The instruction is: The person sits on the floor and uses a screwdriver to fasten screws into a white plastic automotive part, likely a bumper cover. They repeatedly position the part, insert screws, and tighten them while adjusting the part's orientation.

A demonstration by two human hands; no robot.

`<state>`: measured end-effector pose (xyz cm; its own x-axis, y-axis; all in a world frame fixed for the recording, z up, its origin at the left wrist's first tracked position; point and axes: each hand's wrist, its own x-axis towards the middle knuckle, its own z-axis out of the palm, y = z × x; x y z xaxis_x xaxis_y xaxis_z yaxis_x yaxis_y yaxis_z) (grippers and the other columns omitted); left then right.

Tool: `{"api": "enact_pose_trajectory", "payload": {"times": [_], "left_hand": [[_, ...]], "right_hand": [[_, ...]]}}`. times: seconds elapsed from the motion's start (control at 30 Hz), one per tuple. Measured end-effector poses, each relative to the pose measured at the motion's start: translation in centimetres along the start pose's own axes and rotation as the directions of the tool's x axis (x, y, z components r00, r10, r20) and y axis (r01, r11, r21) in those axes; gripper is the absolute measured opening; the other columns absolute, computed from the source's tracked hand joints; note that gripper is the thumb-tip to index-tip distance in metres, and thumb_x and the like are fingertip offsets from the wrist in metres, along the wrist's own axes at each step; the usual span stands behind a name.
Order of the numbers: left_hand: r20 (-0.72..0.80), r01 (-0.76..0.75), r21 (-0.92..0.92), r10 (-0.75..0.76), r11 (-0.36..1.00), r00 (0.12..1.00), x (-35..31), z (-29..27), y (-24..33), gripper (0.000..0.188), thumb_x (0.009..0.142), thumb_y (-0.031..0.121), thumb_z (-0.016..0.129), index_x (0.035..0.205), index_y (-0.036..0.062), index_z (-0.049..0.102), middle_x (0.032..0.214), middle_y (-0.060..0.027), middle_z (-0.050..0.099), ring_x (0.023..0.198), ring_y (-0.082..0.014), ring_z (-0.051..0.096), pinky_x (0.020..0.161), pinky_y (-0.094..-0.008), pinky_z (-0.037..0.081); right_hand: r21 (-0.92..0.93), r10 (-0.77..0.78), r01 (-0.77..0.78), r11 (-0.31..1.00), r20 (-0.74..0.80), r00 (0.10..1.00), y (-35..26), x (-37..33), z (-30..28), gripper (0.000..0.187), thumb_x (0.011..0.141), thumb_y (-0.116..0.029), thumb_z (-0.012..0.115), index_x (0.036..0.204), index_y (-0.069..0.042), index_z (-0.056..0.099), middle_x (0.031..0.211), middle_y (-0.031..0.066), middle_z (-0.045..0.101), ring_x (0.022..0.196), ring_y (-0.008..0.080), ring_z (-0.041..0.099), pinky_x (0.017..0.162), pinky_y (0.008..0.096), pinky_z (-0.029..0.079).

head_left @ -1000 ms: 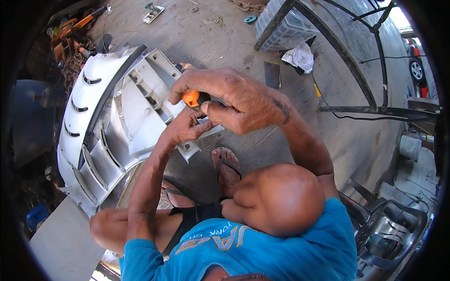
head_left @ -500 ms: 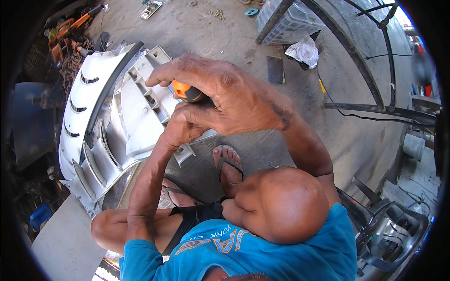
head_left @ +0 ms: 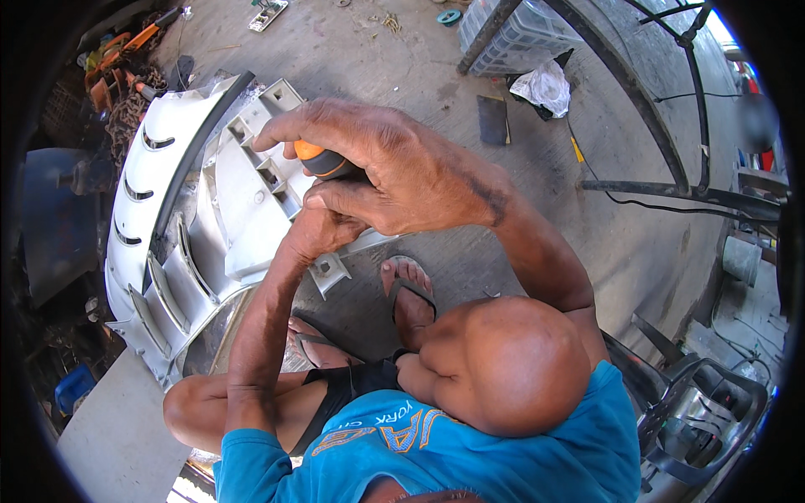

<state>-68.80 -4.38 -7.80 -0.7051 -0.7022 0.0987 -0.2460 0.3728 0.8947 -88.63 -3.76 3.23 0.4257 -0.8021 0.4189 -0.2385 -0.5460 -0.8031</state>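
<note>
In my right hand [head_left: 394, 163] is an orange-and-black tool handle [head_left: 320, 159]; the fingers curl over it, and its working end is hidden. My left hand [head_left: 323, 228] lies just below, against the right thumb, with its fingers bent and mostly out of sight. What it grips, if anything, cannot be made out. Both hands are over a white moulded plastic piece [head_left: 247, 222] with box-shaped ribs along one edge. To its left curves a white slotted panel [head_left: 138, 172] with a dark edge strip.
A tangle of rusty chain [head_left: 126, 117] lies at the far left. Beyond my right arm stands a black metal frame [head_left: 625, 75], beside a clear plastic crate [head_left: 520, 38] and a white plastic bag [head_left: 543, 88]. A dark flat piece [head_left: 493, 120] lies on the concrete floor.
Both hands have shifted slightly left, carrying the orange-and-black handle with them. The handle's orange end is now more covered by my right fingers. The white pieces have stayed put.
</note>
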Motion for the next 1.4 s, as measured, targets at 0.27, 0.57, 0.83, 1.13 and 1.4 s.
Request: {"api": "enact_pose_trajectory", "payload": {"times": [0.27,0.57,0.83,1.13,1.4], "left_hand": [[0.101,0.021,0.038,-0.025,0.999,0.995,-0.4,-0.8,-0.5,0.021,0.082,0.011,0.076,0.099,-0.0002,0.071,0.087,-0.0123,0.07,0.086,-0.0302,0.068,0.079,-0.0431,0.055],[0.212,0.185,0.007,-0.182,0.983,0.96,-0.2,-1.0,-0.1,0.025,0.087,0.012,0.075,0.108,0.0,0.069,0.09,-0.0136,0.072,0.084,-0.0249,0.068,0.075,-0.0396,0.054],[0.129,0.099,-0.03,-0.094,0.995,0.987,-0.2,-0.6,0.7,0.021,0.089,0.007,0.072,0.108,-0.0018,0.069,0.088,-0.011,0.073,0.082,-0.021,0.069,0.072,-0.0372,0.054],[-0.011,0.004,-0.011,-0.004,1.0,1.0,0.7,0.4,1.5,0.029,0.088,0.014,0.08,0.113,0.0019,0.071,0.097,-0.0112,0.075,0.095,-0.0253,0.071,0.082,-0.0393,0.056],[0.026,0.043,-0.006,-0.043,0.999,0.999,1.1,0.2,1.6,0.032,0.089,0.021,0.081,0.113,0.0017,0.073,0.103,-0.0139,0.075,0.104,-0.0303,0.071,0.091,-0.0419,0.055]], "right_hand": [[0.03,-0.054,0.054,0.998,-0.004,0.999,0.5,0.3,0.4,0.056,0.089,-0.012,0.072,0.141,-0.014,0.052,0.126,0.0156,0.063,0.119,0.0384,0.063,0.103,0.0512,0.049],[-0.002,-0.03,0.03,1.0,-0.008,1.0,1.1,0.1,0.8,0.055,0.09,-0.007,0.068,0.142,-0.014,0.051,0.125,0.0153,0.063,0.12,0.0366,0.062,0.106,0.0507,0.048],[0.039,0.0,0.002,0.999,-0.029,1.0,0.9,0.1,0.5,0.058,0.088,-0.005,0.071,0.142,-0.014,0.053,0.124,0.0144,0.063,0.118,0.0327,0.063,0.106,0.0458,0.049],[0.028,-0.067,0.071,0.997,-0.117,0.991,1.4,0.2,0.7,0.066,0.086,-0.003,0.072,0.146,-0.02,0.052,0.118,0.0108,0.065,0.106,0.0273,0.068,0.097,0.0397,0.055],[0.095,-0.032,0.045,0.995,-0.133,0.991,0.7,0.5,0.0,0.064,0.086,-0.002,0.071,0.145,-0.019,0.055,0.112,0.0076,0.065,0.102,0.0212,0.066,0.094,0.0367,0.054]]}}
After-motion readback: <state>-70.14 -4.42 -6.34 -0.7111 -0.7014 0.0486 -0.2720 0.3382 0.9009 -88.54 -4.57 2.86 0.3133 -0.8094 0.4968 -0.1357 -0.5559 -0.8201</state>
